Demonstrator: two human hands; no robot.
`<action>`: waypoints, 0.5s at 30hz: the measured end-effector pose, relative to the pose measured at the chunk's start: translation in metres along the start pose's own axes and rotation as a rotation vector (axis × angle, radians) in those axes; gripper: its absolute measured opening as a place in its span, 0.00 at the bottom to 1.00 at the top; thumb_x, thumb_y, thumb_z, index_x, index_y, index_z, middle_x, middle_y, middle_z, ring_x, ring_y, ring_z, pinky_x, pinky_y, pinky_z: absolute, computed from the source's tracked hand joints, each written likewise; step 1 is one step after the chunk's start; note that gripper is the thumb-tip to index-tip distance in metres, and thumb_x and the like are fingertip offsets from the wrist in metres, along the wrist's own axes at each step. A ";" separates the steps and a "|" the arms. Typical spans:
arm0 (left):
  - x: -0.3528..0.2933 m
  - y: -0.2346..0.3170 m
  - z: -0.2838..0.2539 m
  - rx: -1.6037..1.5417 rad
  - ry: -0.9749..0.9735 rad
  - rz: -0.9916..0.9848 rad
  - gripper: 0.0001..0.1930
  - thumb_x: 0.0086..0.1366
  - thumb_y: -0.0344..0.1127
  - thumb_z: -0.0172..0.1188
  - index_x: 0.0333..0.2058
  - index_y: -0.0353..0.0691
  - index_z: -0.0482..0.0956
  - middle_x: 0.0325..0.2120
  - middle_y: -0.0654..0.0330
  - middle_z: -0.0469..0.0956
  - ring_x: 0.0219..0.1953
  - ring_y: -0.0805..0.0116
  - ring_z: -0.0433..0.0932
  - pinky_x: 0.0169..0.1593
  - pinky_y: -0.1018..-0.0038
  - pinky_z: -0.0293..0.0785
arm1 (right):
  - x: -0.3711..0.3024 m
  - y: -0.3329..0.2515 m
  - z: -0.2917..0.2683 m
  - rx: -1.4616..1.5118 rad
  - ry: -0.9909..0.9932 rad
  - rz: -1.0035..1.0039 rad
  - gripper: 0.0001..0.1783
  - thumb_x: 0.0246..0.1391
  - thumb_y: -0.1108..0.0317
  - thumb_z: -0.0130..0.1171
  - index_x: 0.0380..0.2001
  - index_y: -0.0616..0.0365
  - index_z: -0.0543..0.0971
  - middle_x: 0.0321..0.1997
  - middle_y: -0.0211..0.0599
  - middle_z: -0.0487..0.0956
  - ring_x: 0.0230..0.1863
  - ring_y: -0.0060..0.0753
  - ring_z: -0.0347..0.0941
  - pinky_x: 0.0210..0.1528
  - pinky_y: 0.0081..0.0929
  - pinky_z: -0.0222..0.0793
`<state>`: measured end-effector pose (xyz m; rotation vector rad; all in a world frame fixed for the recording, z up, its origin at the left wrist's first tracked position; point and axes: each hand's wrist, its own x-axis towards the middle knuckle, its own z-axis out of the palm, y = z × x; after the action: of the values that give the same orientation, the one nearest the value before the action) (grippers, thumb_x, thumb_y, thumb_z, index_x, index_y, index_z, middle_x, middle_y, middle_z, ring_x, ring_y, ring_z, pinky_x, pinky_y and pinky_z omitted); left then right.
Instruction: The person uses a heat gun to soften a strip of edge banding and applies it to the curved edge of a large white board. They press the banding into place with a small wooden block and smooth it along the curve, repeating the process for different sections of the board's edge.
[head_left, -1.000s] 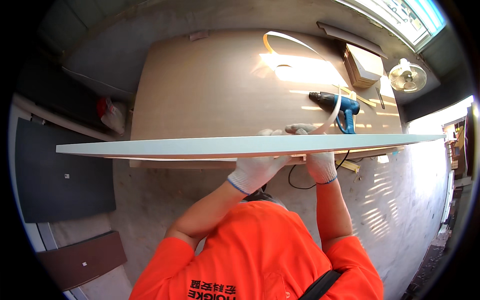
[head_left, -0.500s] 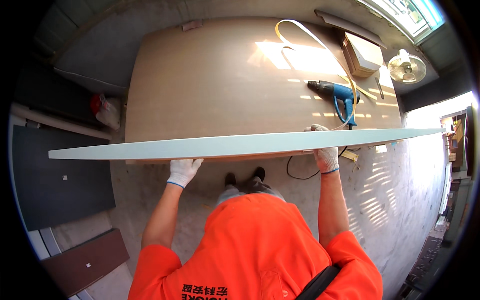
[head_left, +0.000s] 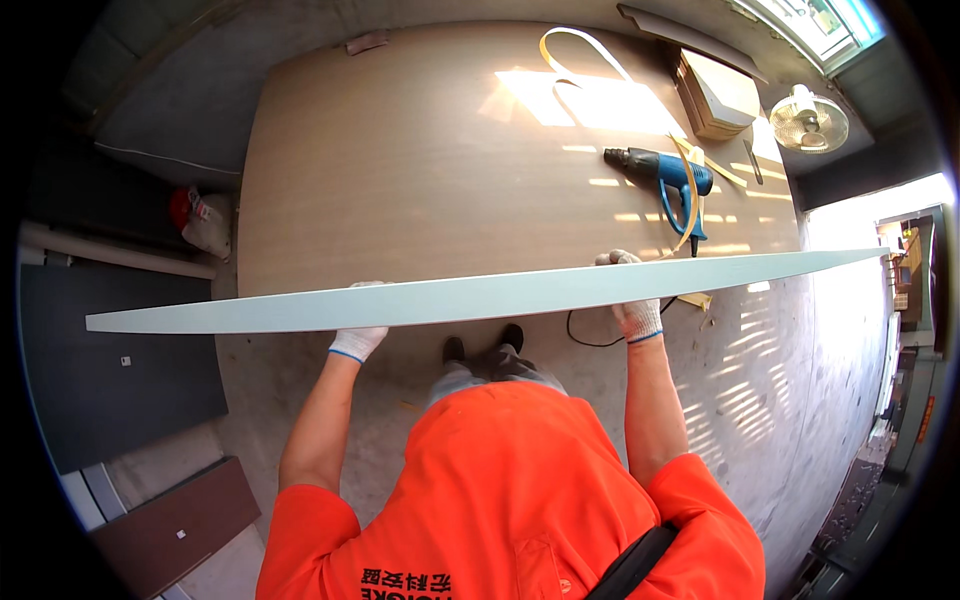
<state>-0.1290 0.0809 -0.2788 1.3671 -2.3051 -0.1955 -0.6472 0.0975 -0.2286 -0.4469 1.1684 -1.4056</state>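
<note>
A long board [head_left: 480, 296] with a pale grey-green face runs across the head view, held up at the near side of the worktable. My left hand [head_left: 358, 340], in a white knit glove with a blue cuff, grips it left of centre; fingertips show over its far edge. My right hand [head_left: 640, 318], gloved the same way, grips it right of centre, with fingers bent over the far side. The board hides the middle of both hands. Beyond my right hand, a blue heat gun [head_left: 684, 172] lies on the table, its nozzle pointing left.
The brown worktable [head_left: 400, 150] carries a curled strip of edge banding [head_left: 612, 55] and a stack of small panels [head_left: 715, 95]. A fan [head_left: 808, 120] stands at the far right. Dark panels [head_left: 110, 365] lie at the left. A cable [head_left: 590, 343] hangs near my right hand.
The board has tipped so its pale face looks broader. Its left end sits slightly lower, its right end slightly higher. My left fingertips now show over the far edge.
</note>
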 end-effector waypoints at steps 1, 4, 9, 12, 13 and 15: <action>0.000 0.000 0.001 -0.001 0.016 0.002 0.10 0.63 0.36 0.65 0.41 0.41 0.86 0.39 0.51 0.86 0.44 0.43 0.83 0.53 0.49 0.78 | 0.000 0.000 0.000 -0.001 -0.004 0.003 0.20 0.71 0.64 0.62 0.57 0.68 0.78 0.52 0.44 0.84 0.52 0.35 0.81 0.56 0.32 0.79; -0.002 0.000 0.001 0.008 0.033 -0.009 0.09 0.63 0.36 0.65 0.40 0.41 0.86 0.37 0.51 0.85 0.42 0.43 0.83 0.51 0.50 0.78 | -0.004 -0.006 0.020 -0.028 0.055 0.015 0.17 0.71 0.65 0.61 0.54 0.67 0.79 0.50 0.42 0.83 0.49 0.32 0.80 0.54 0.30 0.79; 0.009 0.017 -0.012 -0.035 -0.092 -0.058 0.11 0.62 0.39 0.67 0.41 0.41 0.85 0.38 0.51 0.85 0.46 0.44 0.83 0.52 0.49 0.77 | 0.000 -0.002 0.013 0.017 0.016 0.029 0.14 0.72 0.66 0.60 0.53 0.66 0.79 0.49 0.41 0.83 0.48 0.31 0.80 0.53 0.29 0.79; 0.017 0.038 -0.019 -0.026 -0.108 -0.038 0.17 0.61 0.41 0.69 0.46 0.41 0.84 0.47 0.48 0.83 0.52 0.42 0.81 0.59 0.48 0.75 | 0.004 0.004 0.002 0.052 -0.010 0.035 0.15 0.72 0.66 0.60 0.53 0.66 0.79 0.50 0.41 0.83 0.49 0.31 0.80 0.54 0.29 0.79; 0.017 0.047 -0.018 -0.001 -0.113 -0.025 0.20 0.60 0.42 0.70 0.49 0.41 0.83 0.51 0.46 0.81 0.55 0.40 0.79 0.61 0.47 0.74 | 0.004 0.006 -0.003 0.068 -0.022 0.035 0.15 0.71 0.66 0.60 0.53 0.66 0.79 0.50 0.41 0.83 0.49 0.31 0.80 0.54 0.29 0.79; 0.006 0.064 -0.015 0.057 -0.121 -0.011 0.27 0.59 0.43 0.71 0.55 0.40 0.81 0.59 0.43 0.77 0.62 0.38 0.76 0.67 0.45 0.70 | 0.004 0.006 0.001 0.045 -0.014 0.043 0.16 0.71 0.66 0.61 0.54 0.66 0.79 0.51 0.42 0.83 0.50 0.32 0.80 0.55 0.29 0.79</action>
<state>-0.1757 0.1090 -0.2414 1.4323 -2.4197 -0.2234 -0.6442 0.0952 -0.2347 -0.3971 1.1266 -1.3869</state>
